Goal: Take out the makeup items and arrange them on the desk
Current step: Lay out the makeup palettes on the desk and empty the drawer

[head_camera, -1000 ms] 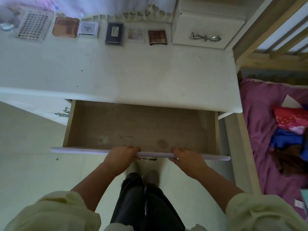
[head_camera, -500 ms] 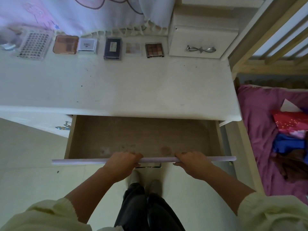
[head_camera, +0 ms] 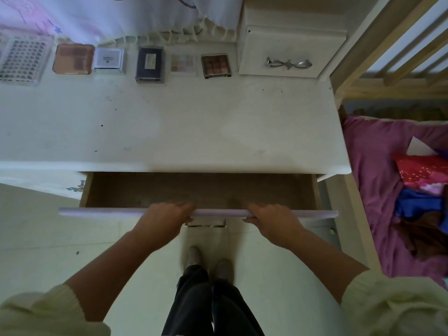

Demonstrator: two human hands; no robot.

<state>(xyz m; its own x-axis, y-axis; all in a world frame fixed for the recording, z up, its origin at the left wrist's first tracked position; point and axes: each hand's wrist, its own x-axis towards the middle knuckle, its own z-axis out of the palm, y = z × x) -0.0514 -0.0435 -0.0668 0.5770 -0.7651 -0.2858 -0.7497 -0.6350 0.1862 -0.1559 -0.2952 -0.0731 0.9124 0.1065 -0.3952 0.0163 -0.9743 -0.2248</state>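
The left hand (head_camera: 167,217) and right hand (head_camera: 271,220) each grip the front edge of the drawer (head_camera: 109,212), fingers curled over its top. The makeup (head_camera: 215,65) lies in a row along the back of the tabletop (head_camera: 194,132), well apart from both hands. The part of the drawer I can see holds nothing. If it is shoved shut hard, those fingers could get pinched under the tabletop edge, or the jolt could knock the row askew.

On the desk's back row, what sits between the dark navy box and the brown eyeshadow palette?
A pale eyeshadow palette lies between the dark navy box and the brown eyeshadow palette, touching neither, as the head view shows.
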